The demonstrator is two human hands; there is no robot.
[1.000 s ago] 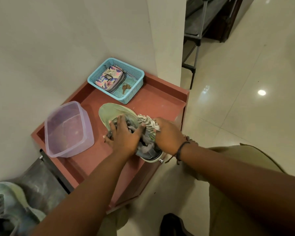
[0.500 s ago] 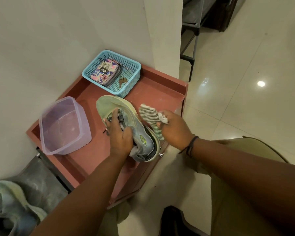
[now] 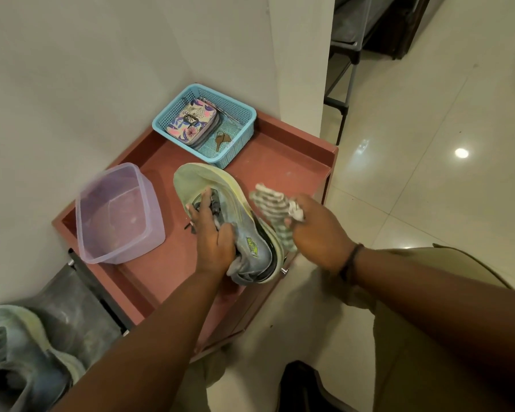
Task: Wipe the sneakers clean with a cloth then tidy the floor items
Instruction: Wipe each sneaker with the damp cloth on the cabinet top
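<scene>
Grey-green and tipped on its side, the sneaker (image 3: 226,221) sits near the front edge of the red tray (image 3: 286,162), heel hanging toward the floor; a hard swipe along the sole could, by your judgement, push it off or knock the purple tub (image 3: 116,215) just beside it. Your left hand (image 3: 213,236) grips the laces and tongue, fingers curled. Your right hand (image 3: 318,233) pinches the striped cloth (image 3: 272,208) against the sole.
</scene>
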